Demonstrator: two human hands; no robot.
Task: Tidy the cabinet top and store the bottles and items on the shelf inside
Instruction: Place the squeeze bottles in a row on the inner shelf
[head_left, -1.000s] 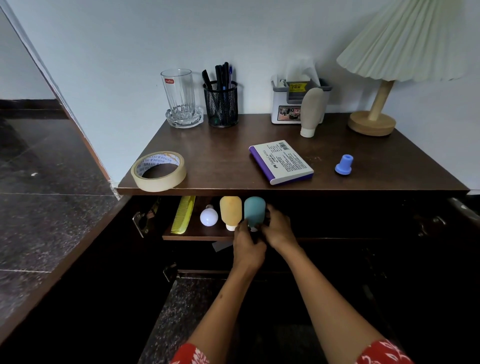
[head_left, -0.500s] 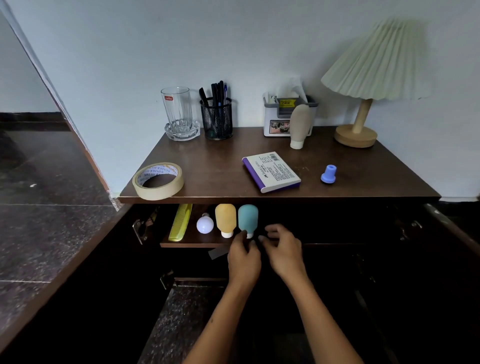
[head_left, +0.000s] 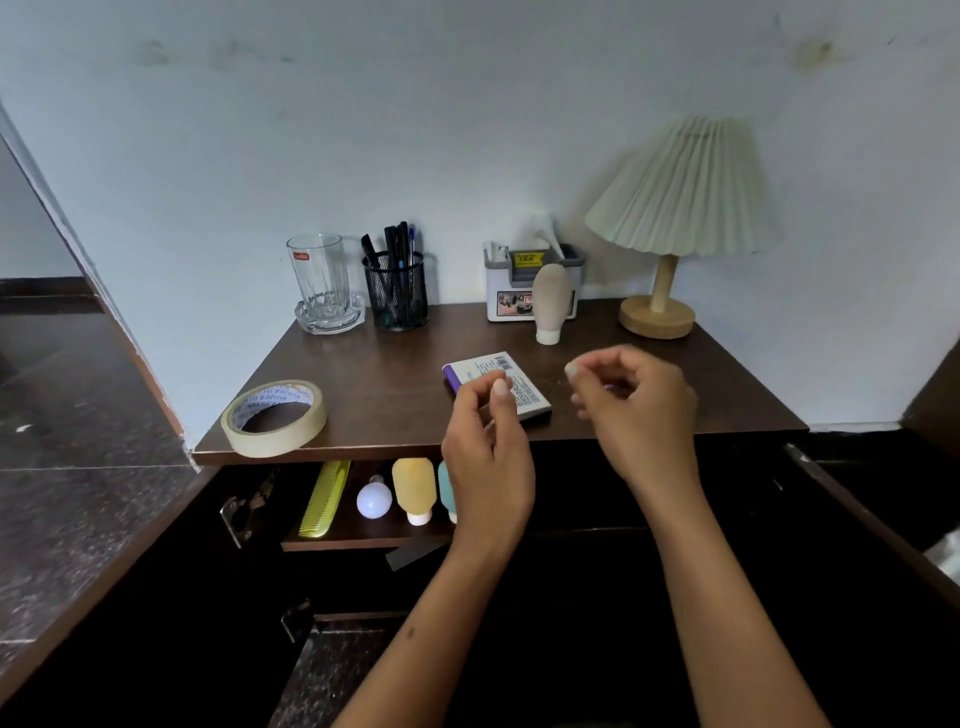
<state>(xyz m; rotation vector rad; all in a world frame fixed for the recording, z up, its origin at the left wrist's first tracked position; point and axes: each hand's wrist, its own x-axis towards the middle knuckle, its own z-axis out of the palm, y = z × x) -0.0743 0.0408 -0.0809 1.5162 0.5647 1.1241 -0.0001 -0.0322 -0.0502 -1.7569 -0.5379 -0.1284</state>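
Shelf (head_left: 363, 538) inside the cabinet already carries four things in a row: a yellow comb (head_left: 326, 498) at the left, then a white bulb (head_left: 374, 501), a yellow bottle (head_left: 413, 488) standing on its cap, and a teal bottle (head_left: 445, 491) half hidden behind the left wrist.

On the cabinet top (head_left: 363, 374), from left to right, lie a tape roll (head_left: 274, 418) at the front left corner and a purple-edged box (head_left: 498, 384) near the middle. The beige bottle (head_left: 551, 303) stands on its cap further back, its long axis upright, just in front of the grey organiser (head_left: 532, 283).

Left hand (head_left: 488, 441) hovers above the front edge with fingers loosely curled and holding nothing; it covers part of the box. Right hand (head_left: 636, 410) is raised over the top — its fingers are bent toward the thumb but not closed on anything I can see; it is blurred, so a small item under it cannot be excluded.

The beige bottle lies behind the gap between the two hands, slightly closer to the right one — so I judge the right hand is better placed to take it, gripping around the body from the front.
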